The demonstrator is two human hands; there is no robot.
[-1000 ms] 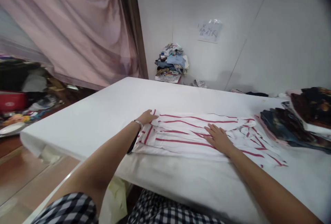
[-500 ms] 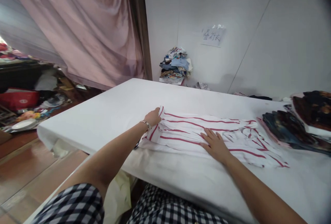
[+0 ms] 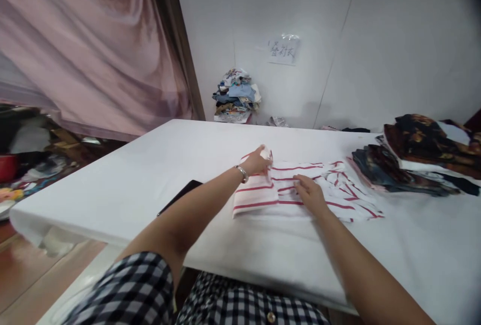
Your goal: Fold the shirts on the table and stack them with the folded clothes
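A white garment with red stripes [image 3: 332,204] lies lengthwise on the white table [image 3: 150,159], its left end turned over onto itself. My left hand [image 3: 257,160], with a silver bracelet at the wrist, grips the far part of the turned-over end. My right hand [image 3: 308,192] rests on the middle of the garment, just right of the fold, with its fingers apart and holding nothing. At the right end the fabric is bunched.
Folded dark clothes [image 3: 398,170] are stacked at the right of the table. A black flat object [image 3: 182,196] lies beside my left forearm. Behind the table are a clothes pile [image 3: 238,92], a wall sign [image 3: 283,50] and a pink curtain [image 3: 101,49].
My left hand has moved right, carrying the garment's left end over onto its middle. The black flat object now shows more fully. The camera view has turned to the right.
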